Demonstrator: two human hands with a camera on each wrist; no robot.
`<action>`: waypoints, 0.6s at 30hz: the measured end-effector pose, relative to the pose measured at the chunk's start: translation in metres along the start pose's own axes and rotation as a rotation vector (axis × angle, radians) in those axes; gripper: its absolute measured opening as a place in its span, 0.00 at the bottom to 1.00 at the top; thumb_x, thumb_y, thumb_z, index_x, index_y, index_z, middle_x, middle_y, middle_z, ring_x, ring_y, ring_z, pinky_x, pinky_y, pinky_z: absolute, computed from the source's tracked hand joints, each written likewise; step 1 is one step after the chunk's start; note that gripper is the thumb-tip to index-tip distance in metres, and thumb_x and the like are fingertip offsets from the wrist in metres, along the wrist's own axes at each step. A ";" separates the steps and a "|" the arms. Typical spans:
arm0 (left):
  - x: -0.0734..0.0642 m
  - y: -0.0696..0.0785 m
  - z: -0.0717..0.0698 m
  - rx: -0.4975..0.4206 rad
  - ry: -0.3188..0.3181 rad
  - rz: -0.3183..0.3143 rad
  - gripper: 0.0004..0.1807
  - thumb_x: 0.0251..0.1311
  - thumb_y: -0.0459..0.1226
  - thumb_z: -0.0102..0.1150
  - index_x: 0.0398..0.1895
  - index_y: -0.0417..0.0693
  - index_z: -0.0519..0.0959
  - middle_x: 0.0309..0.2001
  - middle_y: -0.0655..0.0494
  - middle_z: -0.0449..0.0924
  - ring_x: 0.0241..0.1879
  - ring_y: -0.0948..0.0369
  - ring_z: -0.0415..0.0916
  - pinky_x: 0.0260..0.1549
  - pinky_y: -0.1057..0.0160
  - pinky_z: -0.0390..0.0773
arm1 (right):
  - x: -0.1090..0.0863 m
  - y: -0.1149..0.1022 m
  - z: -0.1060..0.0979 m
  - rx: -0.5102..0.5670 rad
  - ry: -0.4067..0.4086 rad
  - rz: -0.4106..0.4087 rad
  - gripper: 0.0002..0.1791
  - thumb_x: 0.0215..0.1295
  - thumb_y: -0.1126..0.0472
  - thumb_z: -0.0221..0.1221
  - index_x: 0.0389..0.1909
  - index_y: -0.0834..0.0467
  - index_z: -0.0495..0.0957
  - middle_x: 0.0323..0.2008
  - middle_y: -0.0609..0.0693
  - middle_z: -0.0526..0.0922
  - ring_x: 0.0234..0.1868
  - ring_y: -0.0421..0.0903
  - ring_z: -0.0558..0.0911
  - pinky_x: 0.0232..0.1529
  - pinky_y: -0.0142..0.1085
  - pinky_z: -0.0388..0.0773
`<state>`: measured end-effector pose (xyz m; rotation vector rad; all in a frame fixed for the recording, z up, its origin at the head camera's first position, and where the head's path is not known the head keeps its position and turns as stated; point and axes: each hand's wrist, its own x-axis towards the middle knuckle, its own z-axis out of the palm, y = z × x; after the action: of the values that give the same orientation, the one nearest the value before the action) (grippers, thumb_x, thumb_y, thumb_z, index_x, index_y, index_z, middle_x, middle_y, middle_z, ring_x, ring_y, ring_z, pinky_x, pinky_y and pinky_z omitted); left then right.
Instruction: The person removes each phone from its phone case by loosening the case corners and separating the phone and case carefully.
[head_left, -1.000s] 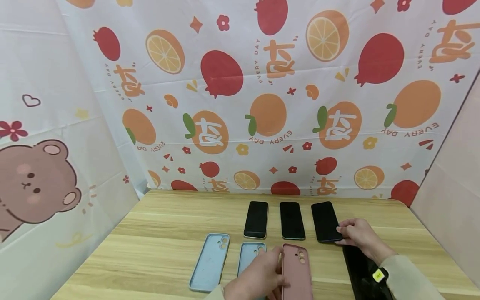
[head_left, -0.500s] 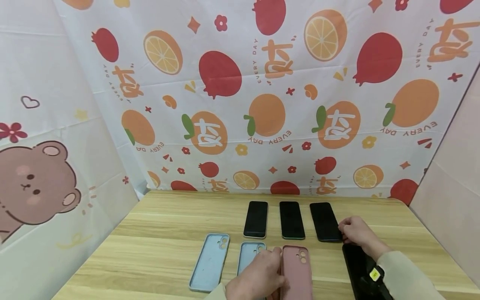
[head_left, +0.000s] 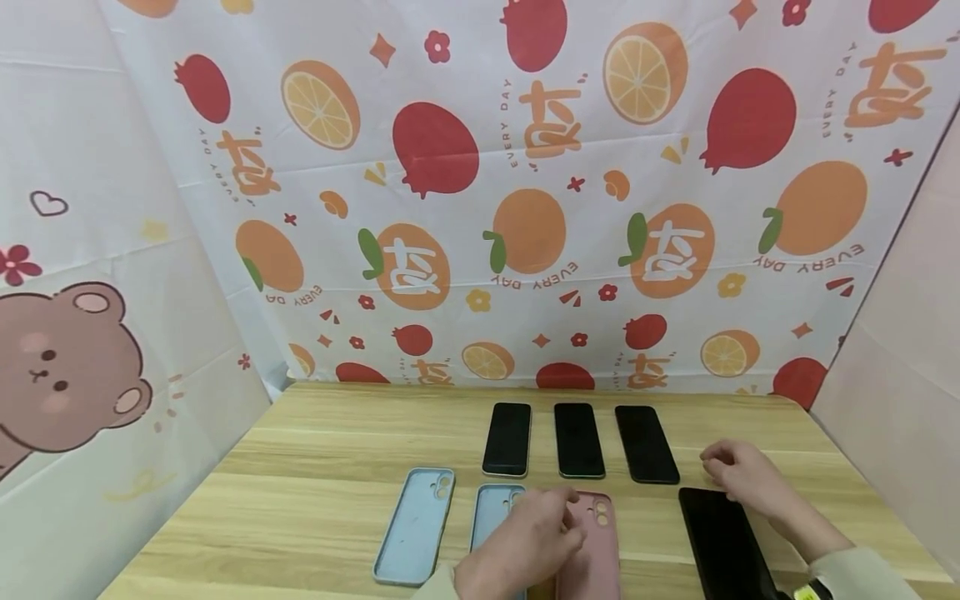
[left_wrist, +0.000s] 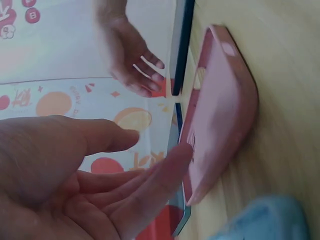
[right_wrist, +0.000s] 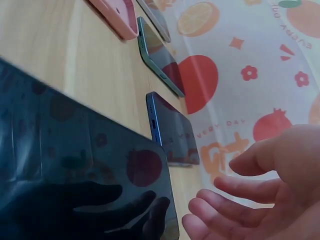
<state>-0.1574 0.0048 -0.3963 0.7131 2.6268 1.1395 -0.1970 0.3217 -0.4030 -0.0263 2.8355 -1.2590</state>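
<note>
My left hand [head_left: 525, 537] hovers over the left edge of a pink phone case [head_left: 596, 554], thumb and fingers parted and loosely bent. In the left wrist view a fingertip lies close to the case's rim; contact is unclear. The hand partly covers a light blue phone case [head_left: 489, 512]. On the right, my right hand [head_left: 753, 479] is in the air beside the far end of a larger black-screened device [head_left: 723, 542], fingers relaxed and holding nothing. Left of that hand lies a black phone [head_left: 647, 444], flat on the table.
Two more black phones, one on the left [head_left: 507, 439] and one in the middle [head_left: 579, 440], lie in the same row. Another light blue case [head_left: 415, 525] is at the left on the wooden table [head_left: 322, 450]. A fruit-print cloth [head_left: 465, 250] hangs behind.
My right hand has left the right-hand phone and moved right, after that phone turned slightly. My left fingers have let go of the pink case's edge and lifted a little.
</note>
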 end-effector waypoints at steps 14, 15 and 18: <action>0.017 0.022 0.022 -0.240 -0.073 -0.066 0.17 0.64 0.32 0.61 0.55 0.42 0.77 0.27 0.64 0.80 0.22 0.67 0.79 0.31 0.71 0.79 | -0.040 0.016 0.002 -0.057 0.009 0.032 0.18 0.72 0.64 0.52 0.54 0.75 0.72 0.40 0.55 0.82 0.37 0.45 0.80 0.30 0.35 0.79; 0.019 0.023 0.025 -0.243 -0.077 -0.073 0.17 0.63 0.33 0.61 0.55 0.43 0.77 0.27 0.65 0.80 0.22 0.67 0.80 0.34 0.71 0.79 | -0.042 0.017 0.002 -0.089 0.016 0.025 0.17 0.71 0.64 0.53 0.53 0.74 0.72 0.40 0.55 0.82 0.38 0.45 0.80 0.31 0.35 0.78; 0.024 0.028 0.035 -0.271 -0.092 -0.116 0.17 0.62 0.34 0.62 0.55 0.45 0.77 0.28 0.65 0.80 0.23 0.66 0.81 0.40 0.70 0.80 | -0.047 0.019 0.003 -0.164 0.016 0.034 0.17 0.71 0.63 0.55 0.52 0.73 0.73 0.37 0.52 0.82 0.37 0.44 0.79 0.33 0.35 0.76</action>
<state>-0.1566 0.0553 -0.3998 0.5373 2.3427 1.3570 -0.1502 0.3336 -0.4179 0.0271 2.9313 -1.0218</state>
